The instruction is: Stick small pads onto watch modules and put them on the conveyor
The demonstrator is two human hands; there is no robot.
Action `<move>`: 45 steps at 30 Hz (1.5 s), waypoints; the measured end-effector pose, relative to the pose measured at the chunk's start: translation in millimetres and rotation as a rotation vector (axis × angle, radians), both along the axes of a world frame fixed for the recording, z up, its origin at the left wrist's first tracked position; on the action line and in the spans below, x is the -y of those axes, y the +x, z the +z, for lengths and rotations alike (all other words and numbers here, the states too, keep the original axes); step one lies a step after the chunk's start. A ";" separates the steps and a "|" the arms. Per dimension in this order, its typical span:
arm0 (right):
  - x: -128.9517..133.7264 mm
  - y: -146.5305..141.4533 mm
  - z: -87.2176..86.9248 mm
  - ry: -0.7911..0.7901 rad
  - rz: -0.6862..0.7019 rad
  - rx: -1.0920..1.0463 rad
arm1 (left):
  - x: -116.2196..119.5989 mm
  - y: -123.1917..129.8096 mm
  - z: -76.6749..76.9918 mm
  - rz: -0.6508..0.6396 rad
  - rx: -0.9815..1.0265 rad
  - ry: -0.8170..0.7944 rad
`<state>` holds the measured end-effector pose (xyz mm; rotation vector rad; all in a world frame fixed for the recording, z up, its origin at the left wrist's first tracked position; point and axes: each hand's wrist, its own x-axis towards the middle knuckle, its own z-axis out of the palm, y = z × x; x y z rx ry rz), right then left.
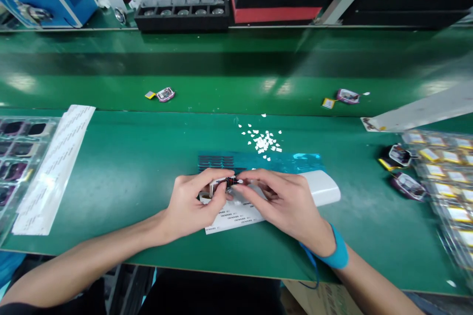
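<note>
My left hand is closed around a small dark electronic device, thumb below and fingers above. From the right, my right hand meets it in a pinch, with a small white tab showing between thumb and forefinger. Fingers cover much of the device. Beneath both hands lies a printed white backing sheet, partly over a blue film strip with dark strips at its left end. Just beyond is a scatter of small white pieces. A blue band with a cord circles my right wrist.
Clear trays of parts stand at left and right. Another printed sheet lies beside the left tray. Opened devices with yellow-edged batteries rest on the back ledge and near the right tray. A white curved object sits by my right hand.
</note>
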<state>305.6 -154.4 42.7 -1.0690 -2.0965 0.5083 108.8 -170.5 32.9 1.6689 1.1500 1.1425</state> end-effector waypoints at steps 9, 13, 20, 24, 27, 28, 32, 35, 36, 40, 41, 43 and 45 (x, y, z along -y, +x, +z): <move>2.1 2.1 -4.7 0.194 -0.031 0.043 | -1.8 0.7 1.2 -0.031 0.064 -0.081; 4.2 6.0 -9.4 0.358 -0.045 0.227 | -1.3 1.2 1.2 -0.039 0.098 -0.103; 3.3 12.1 -16.1 0.407 0.023 0.266 | -0.8 0.4 1.4 -0.075 0.189 -0.261; -0.3 16.1 -13.3 0.438 0.078 0.272 | -3.2 -1.1 2.6 -0.125 0.287 -0.376; -2.9 18.1 -9.5 0.435 0.114 0.265 | -6.5 -3.5 4.6 -0.190 0.389 -0.511; -3.3 18.3 -8.6 0.423 0.117 0.260 | -7.6 -4.2 5.2 -0.211 0.416 -0.548; -2.0 17.3 -8.7 0.390 0.092 0.244 | -9.7 -5.8 5.3 -0.239 0.444 -0.601; -2.4 16.9 -10.4 0.404 0.020 0.282 | -9.7 -5.3 3.7 -0.219 0.423 -0.599; -3.7 17.5 -10.8 0.407 -0.042 0.318 | -9.6 -5.0 3.3 -0.211 0.419 -0.595; -13.1 23.6 -12.1 0.367 -0.341 0.478 | -8.7 -3.7 3.3 -0.190 0.424 -0.591; -15.5 25.4 -12.4 0.361 -0.385 0.496 | -8.4 -3.5 3.6 -0.189 0.431 -0.592; -18.9 28.1 -12.5 0.363 -0.435 0.507 | -7.8 -3.1 4.0 -0.186 0.441 -0.594; -20.0 28.7 -11.6 0.362 -0.458 0.503 | -7.7 -2.9 4.2 -0.182 0.444 -0.591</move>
